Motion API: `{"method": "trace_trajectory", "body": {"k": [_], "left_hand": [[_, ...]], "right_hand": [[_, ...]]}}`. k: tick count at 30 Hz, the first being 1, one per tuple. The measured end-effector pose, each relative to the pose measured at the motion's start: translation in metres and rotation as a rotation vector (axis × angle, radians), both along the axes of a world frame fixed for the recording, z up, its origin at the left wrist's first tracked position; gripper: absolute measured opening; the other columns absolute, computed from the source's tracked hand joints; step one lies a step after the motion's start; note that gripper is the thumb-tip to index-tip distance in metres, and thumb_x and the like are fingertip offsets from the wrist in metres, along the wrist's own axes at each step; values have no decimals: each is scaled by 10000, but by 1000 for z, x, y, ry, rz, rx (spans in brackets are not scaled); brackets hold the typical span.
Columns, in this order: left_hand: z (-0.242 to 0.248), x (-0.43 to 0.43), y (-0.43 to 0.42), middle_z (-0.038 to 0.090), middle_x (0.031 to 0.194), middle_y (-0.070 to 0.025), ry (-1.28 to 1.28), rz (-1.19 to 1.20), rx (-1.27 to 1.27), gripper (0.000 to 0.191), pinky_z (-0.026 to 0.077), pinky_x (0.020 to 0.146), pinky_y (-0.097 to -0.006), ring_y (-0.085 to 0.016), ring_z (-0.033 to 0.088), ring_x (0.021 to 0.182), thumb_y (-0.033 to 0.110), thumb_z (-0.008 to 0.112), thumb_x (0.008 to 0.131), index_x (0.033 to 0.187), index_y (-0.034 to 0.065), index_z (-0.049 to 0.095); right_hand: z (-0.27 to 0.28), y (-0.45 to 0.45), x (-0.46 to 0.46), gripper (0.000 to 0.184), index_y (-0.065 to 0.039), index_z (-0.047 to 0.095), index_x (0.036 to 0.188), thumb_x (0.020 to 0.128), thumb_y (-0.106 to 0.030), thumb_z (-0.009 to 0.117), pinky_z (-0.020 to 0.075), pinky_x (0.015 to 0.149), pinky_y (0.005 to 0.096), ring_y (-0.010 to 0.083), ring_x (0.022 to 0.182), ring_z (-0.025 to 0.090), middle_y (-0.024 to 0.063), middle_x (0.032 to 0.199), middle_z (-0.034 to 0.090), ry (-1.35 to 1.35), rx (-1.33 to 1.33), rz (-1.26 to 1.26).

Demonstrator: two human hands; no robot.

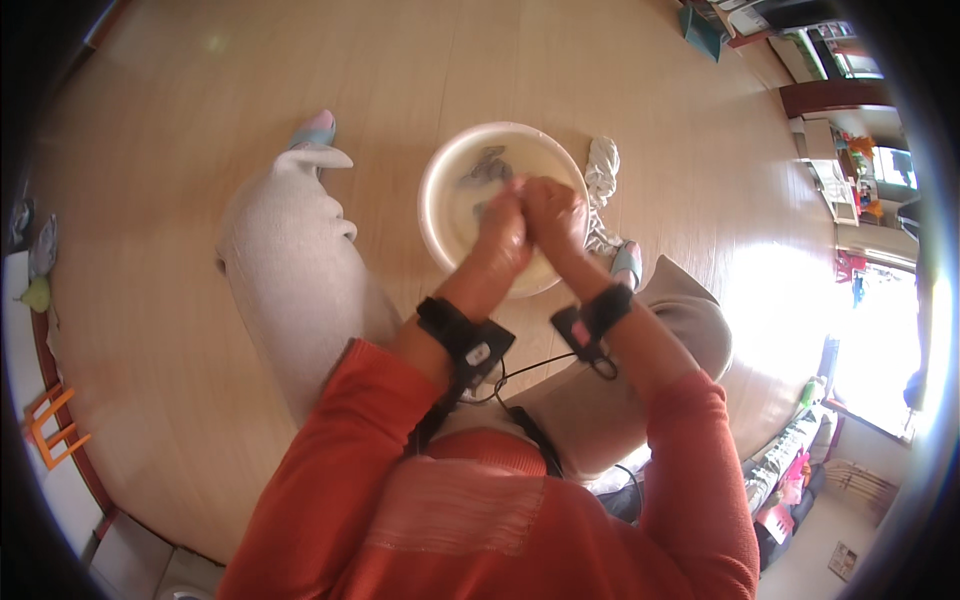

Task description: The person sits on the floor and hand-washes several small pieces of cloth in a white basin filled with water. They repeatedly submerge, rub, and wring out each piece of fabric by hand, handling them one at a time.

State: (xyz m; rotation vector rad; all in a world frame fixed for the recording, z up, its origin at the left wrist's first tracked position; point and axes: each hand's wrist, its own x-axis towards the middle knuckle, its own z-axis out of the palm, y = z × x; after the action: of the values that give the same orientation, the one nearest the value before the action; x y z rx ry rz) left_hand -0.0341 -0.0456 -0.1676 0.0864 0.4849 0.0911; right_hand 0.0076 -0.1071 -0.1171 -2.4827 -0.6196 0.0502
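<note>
A round white basin (429, 217) of cloudy water stands on the floor between my feet. My left hand (504, 225) and my right hand (555, 210) are pressed together above it, fingers curled and blurred by motion. Whether something is gripped between them is hidden. Dark grey cloth (491, 166) lies in the water just beyond my fingers. A small greyish patch also shows beside my left hand. Twisted white cloth (602, 172) rests on the floor against the basin's right side. Both wrists carry black straps with small boxes.
My knees spread to either side, and slippers (313, 131) are on my feet. A black cable (536, 366) runs between the wrist boxes. An orange frame (56, 427) stands by the left wall. A green dustpan (700, 34) lies at the upper right. Sunlight glares on the wood-look floor (390, 67).
</note>
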Motion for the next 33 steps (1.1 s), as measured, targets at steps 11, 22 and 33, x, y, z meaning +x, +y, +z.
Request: {"method": "trace_trajectory", "body": {"k": [11, 22, 33], "left_hand": [[14, -2, 1, 597, 1003, -105, -429, -68, 3, 240, 471, 796, -302, -205, 575, 913, 171, 451, 930, 1074, 6, 550], [10, -15, -21, 591, 1013, -74, -95, -58, 141, 233, 449, 897, -372, -211, 561, 951, 95, 486, 867, 1087, 53, 552], [78, -12, 34, 521, 1249, -150, -357, -110, 359, 454, 424, 993, -430, -272, 486, 1219, -9, 351, 816, 1257, -35, 454]], "right_hand": [[-17, -8, -3, 322, -24, 639, 671, 839, -296, 595, 510, 544, 382, 286, 581, 634, 159, 636, 629, -100, 177, 65], [-15, -4, 14, 184, -118, 670, 770, 811, -273, 579, 525, 716, 440, 367, 757, 648, 208, 775, 645, -157, 77, -19], [-12, -56, 44, 485, 15, 628, 705, 887, -425, 535, 453, 605, 396, 255, 589, 588, 164, 594, 577, 280, 203, -226]]}}
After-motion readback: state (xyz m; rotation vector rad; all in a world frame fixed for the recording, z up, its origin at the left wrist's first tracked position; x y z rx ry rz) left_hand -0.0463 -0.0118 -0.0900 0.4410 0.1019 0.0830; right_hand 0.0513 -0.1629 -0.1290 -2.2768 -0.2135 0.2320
